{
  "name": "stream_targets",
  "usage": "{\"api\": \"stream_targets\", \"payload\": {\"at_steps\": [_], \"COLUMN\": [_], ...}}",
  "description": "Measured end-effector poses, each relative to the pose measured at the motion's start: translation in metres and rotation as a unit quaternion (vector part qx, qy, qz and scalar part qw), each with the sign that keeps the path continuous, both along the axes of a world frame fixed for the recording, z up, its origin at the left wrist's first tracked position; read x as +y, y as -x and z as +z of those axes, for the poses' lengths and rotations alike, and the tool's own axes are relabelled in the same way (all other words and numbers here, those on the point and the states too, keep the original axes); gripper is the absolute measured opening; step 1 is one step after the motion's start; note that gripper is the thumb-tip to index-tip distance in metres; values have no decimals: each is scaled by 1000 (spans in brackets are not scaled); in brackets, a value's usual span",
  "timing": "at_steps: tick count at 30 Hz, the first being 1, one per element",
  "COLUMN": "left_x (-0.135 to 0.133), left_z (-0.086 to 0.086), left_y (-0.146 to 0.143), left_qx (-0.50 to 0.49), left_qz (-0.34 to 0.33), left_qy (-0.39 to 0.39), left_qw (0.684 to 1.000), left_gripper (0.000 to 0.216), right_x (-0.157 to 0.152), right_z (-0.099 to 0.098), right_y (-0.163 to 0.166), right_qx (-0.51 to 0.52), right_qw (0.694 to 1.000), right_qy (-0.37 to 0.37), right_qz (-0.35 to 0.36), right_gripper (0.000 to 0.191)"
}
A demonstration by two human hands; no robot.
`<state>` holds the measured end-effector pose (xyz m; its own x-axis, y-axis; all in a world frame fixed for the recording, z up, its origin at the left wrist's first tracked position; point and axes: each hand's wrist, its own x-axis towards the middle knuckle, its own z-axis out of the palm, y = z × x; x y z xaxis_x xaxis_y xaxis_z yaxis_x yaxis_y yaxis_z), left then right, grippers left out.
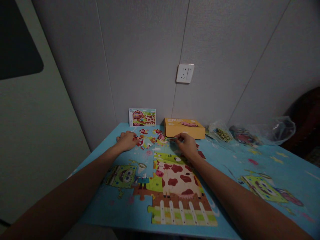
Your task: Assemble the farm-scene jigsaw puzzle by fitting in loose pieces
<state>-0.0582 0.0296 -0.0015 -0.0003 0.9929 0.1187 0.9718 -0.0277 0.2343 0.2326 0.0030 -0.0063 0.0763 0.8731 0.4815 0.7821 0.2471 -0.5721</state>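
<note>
A partly joined jigsaw puzzle (175, 190) lies on the table, showing a spotted cow above a white fence. Beyond its far edge, my right hand (187, 145) pinches a puzzle piece (172, 139) between thumb and fingers, held nearly edge-on so its picture is hidden. My left hand (126, 140) rests at the table's far left, fingers apart and partly hidden, beside loose puzzle pieces (147, 141). Several more loose pieces lie between the two hands, and a few brown ones (201, 154) show past my right wrist.
A reference picture card (143, 117) leans on the wall. Right of it stands a yellow puzzle box (183, 129). Clear plastic bags (222, 133) with pieces lie farther right. The blue cartoon tablecloth (100, 210) covers the table; a socket (185, 73) is on the wall.
</note>
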Motion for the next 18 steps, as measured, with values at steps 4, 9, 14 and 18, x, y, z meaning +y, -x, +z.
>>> {"api": "stream_targets", "payload": {"at_steps": [4, 9, 14, 18], "left_x": [3, 6, 1, -3], "left_z": [-2, -3, 4, 14], "left_y": [2, 1, -6, -10], "left_qx": [1, -14, -98, -206], "left_qz": [-15, 0, 9, -12], "left_qy": [-3, 2, -75, -161], "left_qw": [1000, 1000, 992, 965], "left_gripper": [54, 50, 31, 17], "right_x": [2, 1, -4, -6], "right_z": [-3, -2, 3, 3], "right_y": [-1, -1, 1, 3], "right_qx": [-2, -4, -22, -47], "right_qw": [1000, 1000, 1000, 997], "right_qy": [0, 3, 6, 29], "right_qz": [1, 3, 13, 50], "right_gripper": [16, 16, 17, 15]}}
